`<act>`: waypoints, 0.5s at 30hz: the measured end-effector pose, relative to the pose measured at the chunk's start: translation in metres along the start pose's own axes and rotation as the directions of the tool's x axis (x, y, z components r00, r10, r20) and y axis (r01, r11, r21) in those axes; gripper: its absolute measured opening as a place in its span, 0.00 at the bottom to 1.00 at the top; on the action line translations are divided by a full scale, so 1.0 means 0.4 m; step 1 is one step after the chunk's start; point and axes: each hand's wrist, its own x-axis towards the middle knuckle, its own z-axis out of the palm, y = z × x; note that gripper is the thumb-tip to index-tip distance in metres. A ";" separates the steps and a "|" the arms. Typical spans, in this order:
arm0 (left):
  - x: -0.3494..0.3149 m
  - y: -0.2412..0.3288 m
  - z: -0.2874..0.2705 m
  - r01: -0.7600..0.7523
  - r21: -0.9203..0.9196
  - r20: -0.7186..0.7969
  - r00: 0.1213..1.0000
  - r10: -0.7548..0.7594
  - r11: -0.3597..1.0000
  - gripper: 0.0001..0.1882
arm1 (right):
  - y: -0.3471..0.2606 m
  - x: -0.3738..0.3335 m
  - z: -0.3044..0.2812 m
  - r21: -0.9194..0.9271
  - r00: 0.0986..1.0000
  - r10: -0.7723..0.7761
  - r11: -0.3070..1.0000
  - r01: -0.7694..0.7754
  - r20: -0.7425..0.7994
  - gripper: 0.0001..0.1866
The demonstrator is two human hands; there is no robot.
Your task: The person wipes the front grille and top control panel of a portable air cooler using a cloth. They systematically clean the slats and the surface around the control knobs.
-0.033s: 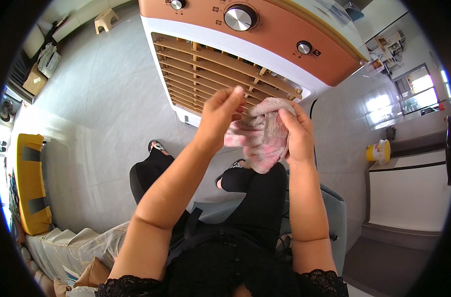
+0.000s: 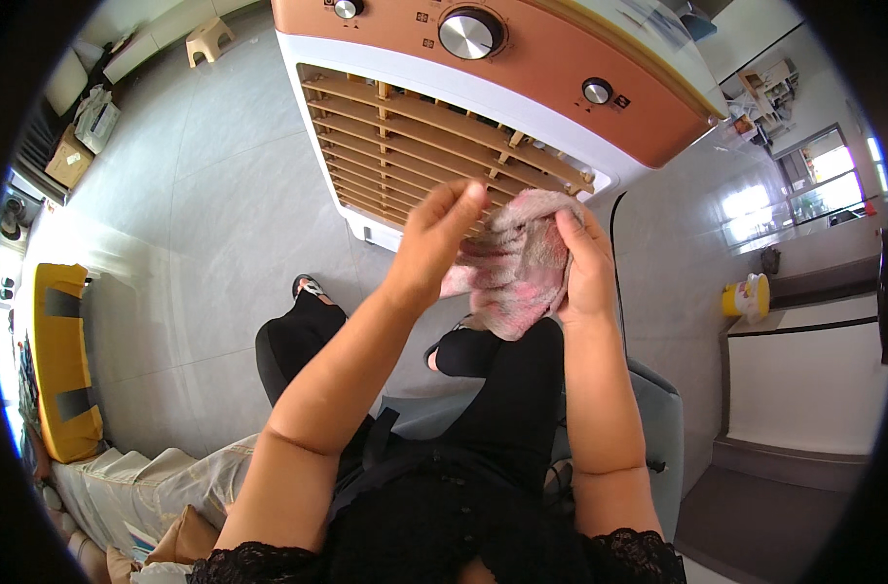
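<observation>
My right hand (image 2: pixel 587 265) grips a crumpled pink and greyish-white cloth (image 2: pixel 527 263), thumb on top and the other fingers behind it. The cloth hangs in folds above my right knee. Beside its left edge is my left hand (image 2: pixel 432 238), closed, thumb tip against the curled index finger. Whatever those fingers may hold is hidden. Just beyond both hands stands a white and copper-coloured appliance (image 2: pixel 551 83) with knobs. Its tan slatted grille (image 2: pixel 405 127) faces me, and my left thumb overlaps the lower slats in view.
A black cord (image 2: pixel 615 243) runs down right of the cloth. I sit on a grey-blue seat (image 2: pixel 658 409). A yellow padded piece (image 2: pixel 59 360) stands at the left, a beige stool (image 2: pixel 208 41) at the far left. A yellow bucket (image 2: pixel 741 298) is at the right.
My left hand has moved slightly down and to the right, and the folds of the cloth have shifted a little. My right hand still holds the cloth.
</observation>
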 end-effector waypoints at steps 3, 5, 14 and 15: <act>-0.072 -0.014 0.024 0.092 -0.099 0.110 0.991 -0.081 0.991 0.26 | 0.030 -0.003 0.013 0.334 0.993 0.118 0.937 -0.102 -0.029 0.20; -0.096 -0.027 0.033 0.058 -0.181 0.168 0.985 -0.027 0.982 0.25 | 0.042 -0.004 0.009 0.382 0.982 0.187 0.908 -0.172 -0.004 0.22; -0.131 -0.099 -0.048 -0.148 -0.104 -0.142 0.981 0.133 0.984 0.12 | 0.081 -0.047 -0.019 -0.056 0.997 0.008 0.998 -0.004 0.070 0.12; -0.127 -0.108 -0.055 -0.214 -0.160 -0.178 0.966 0.185 0.964 0.11 | 0.083 -0.053 -0.012 -0.151 0.993 -0.047 0.987 0.064 0.111 0.14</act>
